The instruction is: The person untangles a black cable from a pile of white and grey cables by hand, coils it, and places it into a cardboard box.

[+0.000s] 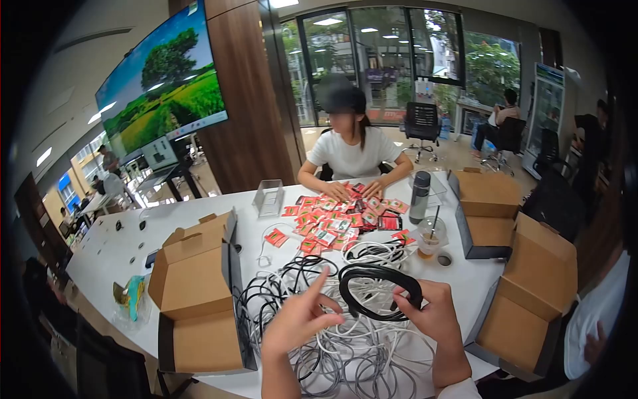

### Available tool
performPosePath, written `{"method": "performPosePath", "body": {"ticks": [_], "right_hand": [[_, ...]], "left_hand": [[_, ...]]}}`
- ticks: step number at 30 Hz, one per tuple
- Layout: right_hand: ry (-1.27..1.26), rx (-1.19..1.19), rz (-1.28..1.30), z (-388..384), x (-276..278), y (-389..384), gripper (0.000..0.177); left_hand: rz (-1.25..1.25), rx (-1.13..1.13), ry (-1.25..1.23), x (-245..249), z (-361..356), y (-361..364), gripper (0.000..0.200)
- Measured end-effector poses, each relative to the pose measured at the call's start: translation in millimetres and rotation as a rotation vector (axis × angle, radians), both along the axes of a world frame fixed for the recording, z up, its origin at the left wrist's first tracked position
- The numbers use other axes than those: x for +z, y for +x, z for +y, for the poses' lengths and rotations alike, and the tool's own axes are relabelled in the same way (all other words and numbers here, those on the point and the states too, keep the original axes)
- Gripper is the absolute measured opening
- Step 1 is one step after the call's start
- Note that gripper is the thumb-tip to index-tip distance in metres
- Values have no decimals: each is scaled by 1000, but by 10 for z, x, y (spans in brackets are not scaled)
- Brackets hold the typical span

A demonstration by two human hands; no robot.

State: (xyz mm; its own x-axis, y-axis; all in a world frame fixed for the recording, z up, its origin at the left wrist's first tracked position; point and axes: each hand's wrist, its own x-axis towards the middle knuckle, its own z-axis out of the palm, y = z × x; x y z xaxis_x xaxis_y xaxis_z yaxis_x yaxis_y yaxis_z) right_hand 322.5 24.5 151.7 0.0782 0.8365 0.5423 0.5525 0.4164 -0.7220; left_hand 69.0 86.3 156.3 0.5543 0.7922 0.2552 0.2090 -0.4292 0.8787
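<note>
A coiled black cable (352, 308) is gripped at its right side by my right hand (433, 312), thumb and fingers closed on the loops. My left hand (302, 318) is held to the left of the coil, fingers apart and index finger pointing up, with nothing in it. Below both hands spreads a tangled heap of white and grey cables (372, 366). More loose black cables (256, 292) lie on the left of the heap. Just beyond the cables is a pile of small red packets (325, 226).
Open cardboard boxes stand left (199, 286) and right (525, 306) on the white table (266, 233). A dark bottle (419, 198) and a plastic cup (428, 241) with a straw stand behind the cables. Across the table a person (355, 149) has both hands on the packets.
</note>
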Motion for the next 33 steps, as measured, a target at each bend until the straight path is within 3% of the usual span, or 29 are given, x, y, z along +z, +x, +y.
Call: {"method": "performPosePath", "body": {"ticks": [1, 5, 6, 8, 9, 11, 15, 17, 18, 21, 27, 30, 33], "right_hand": [[16, -38, 4, -6, 24, 51, 11], [60, -160, 29, -81, 54, 181, 11], [21, -165, 91, -61, 66, 203, 11], [-37, -161, 200, -29, 32, 266, 12], [-14, -148, 246, 43, 7, 319, 12], [-14, -102, 338, 122, -42, 388, 14], [-55, -46, 397, 141, -44, 514, 13], [-70, 1, 414, 140, -42, 528, 13], [-104, 25, 455, 118, 1, 511, 14], [-117, 44, 482, 106, 20, 511, 15], [-176, 41, 458, 127, 7, 534, 14], [-145, -19, 365, 193, -71, 533, 12], [-134, -102, 276, 231, -55, 466, 11]], "left_hand": [[-59, -91, -70, 65, 161, -42, 73], [-321, 117, -230, 552, 1147, 260, 54], [-295, 209, -268, 536, 1404, 420, 52], [-170, 291, -115, 272, 1737, 692, 39], [-121, 301, 40, 197, 1685, 812, 40], [-147, 163, 79, -112, 1686, 994, 42], [-166, -93, -81, -75, 820, 1057, 46], [-126, -136, 122, -161, 770, 1083, 42], [-211, -174, 109, -270, 794, 1109, 38], [-165, -123, 133, -244, 677, 1109, 40], [-503, -188, -338, -368, 523, 1049, 14], [-520, -136, -396, -335, 435, 914, 7], [-583, -146, -510, -332, 365, 747, 15]]}}
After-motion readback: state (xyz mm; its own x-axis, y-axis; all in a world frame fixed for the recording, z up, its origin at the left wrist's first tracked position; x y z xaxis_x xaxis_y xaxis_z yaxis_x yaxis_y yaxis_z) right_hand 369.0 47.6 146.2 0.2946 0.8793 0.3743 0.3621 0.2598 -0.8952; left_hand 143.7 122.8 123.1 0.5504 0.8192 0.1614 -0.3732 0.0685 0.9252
